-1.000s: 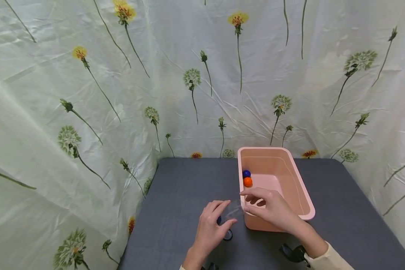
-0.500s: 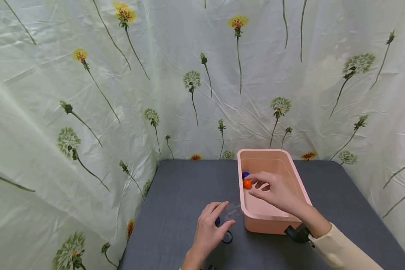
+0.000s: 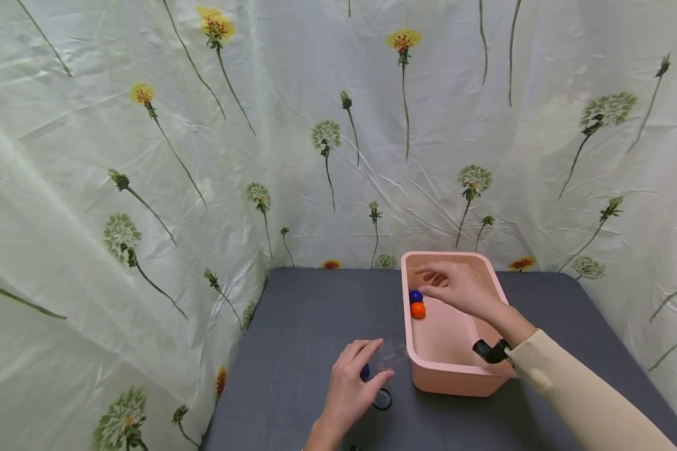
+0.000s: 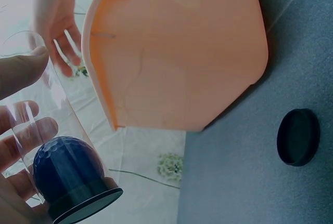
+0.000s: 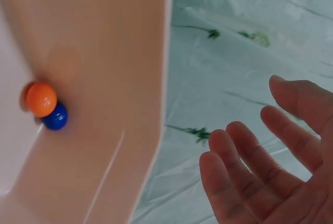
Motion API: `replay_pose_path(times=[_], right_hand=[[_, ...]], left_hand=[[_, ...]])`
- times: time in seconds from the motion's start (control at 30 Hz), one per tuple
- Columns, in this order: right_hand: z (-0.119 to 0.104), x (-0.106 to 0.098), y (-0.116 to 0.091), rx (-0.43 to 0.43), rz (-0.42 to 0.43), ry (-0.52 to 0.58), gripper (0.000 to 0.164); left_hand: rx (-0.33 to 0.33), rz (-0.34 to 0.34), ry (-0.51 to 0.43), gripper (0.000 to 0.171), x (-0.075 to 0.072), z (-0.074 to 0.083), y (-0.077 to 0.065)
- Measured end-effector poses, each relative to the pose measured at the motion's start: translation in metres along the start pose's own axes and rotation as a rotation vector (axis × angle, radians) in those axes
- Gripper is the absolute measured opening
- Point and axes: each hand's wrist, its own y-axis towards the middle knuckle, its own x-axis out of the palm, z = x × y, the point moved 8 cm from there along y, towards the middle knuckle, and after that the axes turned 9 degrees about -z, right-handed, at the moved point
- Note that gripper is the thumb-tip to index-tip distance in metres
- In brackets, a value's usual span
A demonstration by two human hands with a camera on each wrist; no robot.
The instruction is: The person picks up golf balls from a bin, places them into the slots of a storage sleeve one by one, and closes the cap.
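Observation:
My left hand (image 3: 351, 383) grips a clear plastic tube (image 4: 62, 104), thumb on one side and fingers on the other. Inside the tube, at its black-capped end, sits a dark blue dimpled ball (image 4: 67, 164) like a golf ball. Over the far part of a pink plastic bin (image 3: 462, 368) hovers my right hand (image 3: 459, 289). Its fingers are relaxed and hold nothing, as the right wrist view confirms. An orange ball (image 3: 418, 311) and a blue ball (image 3: 415, 296) lie together along the bin's left wall, near the right thumb.
A round black cap (image 4: 299, 137) lies on the dark grey tabletop (image 3: 310, 319), close to the left hand. Flower-printed sheeting (image 3: 338, 156) hangs behind the table and at its sides. The bin's raised rim stands between the two hands.
My right hand has moved from beside the tube, across the bin's near rim, to above its far part. The left hand and tube have barely moved. Both loose balls stay in place.

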Motion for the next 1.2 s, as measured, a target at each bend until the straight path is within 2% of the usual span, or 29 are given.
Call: replay_pose_path(times=[0.13, 0.3, 0.57, 0.7, 0.83, 0.93, 1.07, 1.2], right_hand=[[0.017, 0.002, 0.015, 0.025, -0.022, 0.013, 0.041], [0.039, 0.008, 0.026, 0.064, -0.03, 0.015, 0.041], [0.076, 0.03, 0.037, 0.135, -0.126, 0.049, 0.039], [0.091, 0.041, 0.045, 0.14, -0.176, 0.041, 0.035], [0.104, 0.052, 0.054, 0.098, -0.225, 0.061, 0.03], [0.112, 0.06, 0.057, 0.077, -0.261, 0.083, 0.024], [0.127, 0.074, 0.057, 0.159, -0.334, 0.096, 0.024], [0.136, 0.088, 0.057, 0.236, -0.406, 0.09, 0.034]], left_hand=[[0.014, 0.01, 0.004, 0.055, -0.002, 0.001, 0.0], [-0.007, -0.005, -0.005, 0.053, -0.002, -0.001, -0.001], [-0.044, -0.019, -0.007, 0.053, -0.001, -0.004, -0.004], [-0.072, -0.032, -0.006, 0.053, -0.001, -0.007, -0.004], [-0.086, -0.035, -0.004, 0.053, -0.001, -0.009, -0.004], [-0.071, -0.026, -0.006, 0.053, -0.002, -0.009, -0.003], [-0.043, -0.016, -0.005, 0.053, -0.003, -0.008, -0.004], [-0.033, -0.01, 0.002, 0.053, -0.004, -0.009, -0.006]])
